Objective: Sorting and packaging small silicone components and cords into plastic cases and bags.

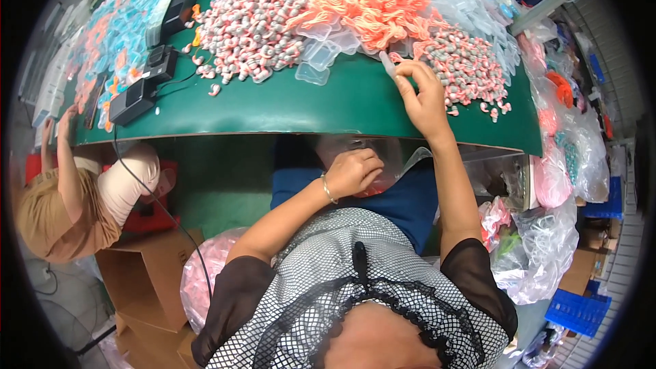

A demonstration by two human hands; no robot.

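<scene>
My right hand point(425, 99) reaches over the green table, its thumb and fingers closed on a small translucent plastic case point(387, 63) held on edge. Just beyond lies a heap of orange cord bundles point(369, 0). Beside that hand, to the right, is a pile of small pink-and-grey curled pieces point(471, 65). Below the table edge, my left hand point(352, 172) is over my lap with its fingers curled in, by a clear plastic bag point(391, 157). Whatever those fingers hold is hidden.
Another pink-and-grey pile point(249, 27) and flat clear cases point(318, 61) lie on the green table point(307, 106). Black devices point(133, 101) with a cable stand left. A co-worker point(65, 205) sits at far left. A cardboard box point(147, 270) and blue crates point(577, 311) flank me.
</scene>
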